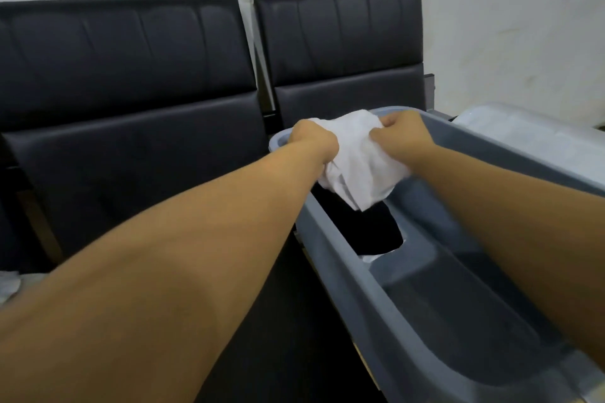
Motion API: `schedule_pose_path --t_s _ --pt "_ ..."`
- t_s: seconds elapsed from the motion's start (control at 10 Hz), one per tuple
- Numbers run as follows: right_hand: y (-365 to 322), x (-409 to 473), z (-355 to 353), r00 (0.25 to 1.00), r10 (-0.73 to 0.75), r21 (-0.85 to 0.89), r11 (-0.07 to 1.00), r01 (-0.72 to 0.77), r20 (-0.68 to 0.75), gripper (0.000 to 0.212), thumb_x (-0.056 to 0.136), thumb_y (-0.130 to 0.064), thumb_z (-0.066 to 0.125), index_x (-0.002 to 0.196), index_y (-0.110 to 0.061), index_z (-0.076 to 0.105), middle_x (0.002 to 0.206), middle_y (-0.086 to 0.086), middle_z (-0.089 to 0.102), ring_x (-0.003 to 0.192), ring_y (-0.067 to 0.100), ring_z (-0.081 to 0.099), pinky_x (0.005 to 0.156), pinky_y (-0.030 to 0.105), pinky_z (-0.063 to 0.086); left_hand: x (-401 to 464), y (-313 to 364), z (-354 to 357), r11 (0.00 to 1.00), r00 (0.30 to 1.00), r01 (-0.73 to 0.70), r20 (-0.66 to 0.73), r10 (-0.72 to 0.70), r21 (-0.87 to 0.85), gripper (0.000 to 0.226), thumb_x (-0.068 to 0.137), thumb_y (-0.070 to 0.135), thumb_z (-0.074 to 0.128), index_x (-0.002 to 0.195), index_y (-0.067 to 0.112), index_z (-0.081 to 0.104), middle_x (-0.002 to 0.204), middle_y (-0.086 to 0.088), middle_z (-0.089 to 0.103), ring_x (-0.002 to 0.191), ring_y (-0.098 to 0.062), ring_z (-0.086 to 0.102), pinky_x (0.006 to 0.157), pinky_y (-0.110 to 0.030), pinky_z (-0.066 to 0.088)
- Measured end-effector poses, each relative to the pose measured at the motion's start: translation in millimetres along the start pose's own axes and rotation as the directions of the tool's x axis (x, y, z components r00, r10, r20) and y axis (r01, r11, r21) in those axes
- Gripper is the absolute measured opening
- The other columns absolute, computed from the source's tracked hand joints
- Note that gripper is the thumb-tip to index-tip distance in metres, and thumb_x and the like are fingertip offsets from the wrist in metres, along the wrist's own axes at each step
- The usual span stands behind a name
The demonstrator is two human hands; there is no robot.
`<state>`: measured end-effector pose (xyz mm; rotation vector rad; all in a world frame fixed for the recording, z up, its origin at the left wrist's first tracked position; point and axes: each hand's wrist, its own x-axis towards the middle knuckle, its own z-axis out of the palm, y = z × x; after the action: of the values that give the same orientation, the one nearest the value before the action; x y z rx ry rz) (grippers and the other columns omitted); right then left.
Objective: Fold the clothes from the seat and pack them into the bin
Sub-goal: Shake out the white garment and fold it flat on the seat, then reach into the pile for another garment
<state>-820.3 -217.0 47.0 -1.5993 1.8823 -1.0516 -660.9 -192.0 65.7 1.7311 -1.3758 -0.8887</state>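
Note:
A crumpled white garment (358, 160) hangs between both hands above the far end of the grey-blue bin (347, 265). My left hand (314, 141) grips its left side and my right hand (404, 136) pinches its right side. The cloth's lower corner dangles into the bin. Under it, a black garment (363, 226) lies inside the bin, with a bit of white cloth (371, 258) showing at its near edge. The bin stands on the right-hand black seat, tilted across the view.
Two black padded seats stand against a white wall; the left seat (137, 167) is bare. A white, plastic-covered object (537, 137) lies beyond the bin at right. Some white cloth (8, 285) shows at the far left edge.

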Motion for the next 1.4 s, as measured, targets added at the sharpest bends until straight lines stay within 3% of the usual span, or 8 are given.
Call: schedule_pose_path --t_s 0.1,0.2,0.4,0.5,0.6,1.0,1.2,1.4 --pt "24.9 6.6 16.5 0.993 0.053 -0.137 0.99 -0.039 0.103 0.038 0.093 -0.025 0.067 0.116 0.006 0.066 0.112 0.02 0.069 0.107 0.037 0.065 0.086 0.038 0.05 24.5 -11.8 19.8 0.993 0.996 0.059 0.056 -0.065 0.101 0.036 0.101 0.012 0.046 0.136 0.0 0.049 0.123 -0.016 0.059 0.103 -0.03 0.059 0.085 -0.036 0.048" --pt "36.1 1.4 25.4 0.99 0.055 -0.151 0.988 -0.036 0.126 0.049 0.096 -0.031 0.066 0.137 -0.005 0.058 0.133 0.014 0.063 0.122 0.033 0.059 0.101 0.039 0.045 17.6 -15.0 24.2 0.999 0.999 0.043 0.018 -0.044 0.028 0.042 0.103 0.016 0.045 0.144 0.005 0.041 0.131 -0.015 0.057 0.105 -0.031 0.06 0.08 -0.033 0.046" --pt "7.8 -23.5 21.9 0.986 -0.131 -0.024 0.991 0.134 0.105 0.036 0.099 -0.028 0.063 0.13 -0.009 0.065 0.123 0.01 0.07 0.114 0.026 0.064 0.102 0.036 0.049 -9.0 -23.2 -1.9 0.981 0.968 -0.149 -0.219 0.12 -0.123 0.033 0.1 0.011 0.047 0.129 0.019 0.059 0.135 -0.002 0.052 0.102 -0.017 0.053 0.087 -0.026 0.045" --pt "-21.1 -47.8 22.2 0.977 -0.206 0.082 0.976 0.201 0.056 0.021 0.099 -0.025 0.061 0.104 -0.008 0.072 0.099 0.01 0.074 0.094 0.026 0.07 0.092 0.043 0.056 -23.2 -33.1 -23.8 0.969 0.951 -0.187 -0.278 0.137 -0.163 0.022 0.102 0.02 0.047 0.117 0.022 0.063 0.117 0.003 0.061 0.1 -0.016 0.059 0.083 -0.031 0.051" --pt "-49.2 -76.4 28.0 0.967 -0.253 0.172 0.955 0.243 0.04 0.019 0.098 -0.023 0.058 0.095 -0.01 0.071 0.09 0.006 0.074 0.086 0.025 0.071 0.087 0.047 0.057 -38.3 -46.8 -50.8 0.961 0.951 -0.163 -0.294 0.093 -0.223 0.017 0.102 0.023 0.049 0.109 0.022 0.064 0.105 0.001 0.066 0.096 -0.018 0.064 0.082 -0.038 0.057" --pt "-149.3 -182.8 113.5 0.914 -0.323 0.253 0.932 0.261 0.245 0.013 0.1 -0.024 0.057 0.096 -0.023 0.07 0.083 -0.007 0.073 0.07 0.008 0.069 0.067 0.022 0.048 -102.0 -150.2 -186.9 0.948 0.896 -0.049 -0.433 -0.097 -0.315 0.018 0.104 0.021 0.051 0.117 0.026 0.062 0.105 0.007 0.063 0.095 -0.015 0.065 0.088 -0.038 0.058" --pt "-198.4 -240.0 191.0 0.842 -0.351 0.248 0.931 0.268 0.41 0.014 0.102 -0.023 0.056 0.101 -0.022 0.07 0.089 -0.006 0.073 0.076 0.007 0.07 0.067 0.017 0.048 -124.7 -231.6 -281.3 0.951 0.822 0.015 -0.538 -0.187 -0.308 0.016 0.101 0.022 0.049 0.098 0.027 0.063 0.092 0.004 0.067 0.087 -0.025 0.069 0.082 -0.047 0.06" --pt "-236.8 -287.1 282.4 0.763 -0.343 0.193 0.939 0.284 0.548 0.015 0.102 -0.023 0.056 0.1 -0.025 0.07 0.089 -0.007 0.073 0.079 0.01 0.071 0.074 0.026 0.057 -153.6 -313.4 -376.9 0.985 0.757 0.098 -0.633 -0.166 -0.141 0.011 0.101 0.021 0.049 0.1 0.019 0.06 0.092 -0.002 0.066 0.085 -0.021 0.063 0.061 -0.024 0.043"
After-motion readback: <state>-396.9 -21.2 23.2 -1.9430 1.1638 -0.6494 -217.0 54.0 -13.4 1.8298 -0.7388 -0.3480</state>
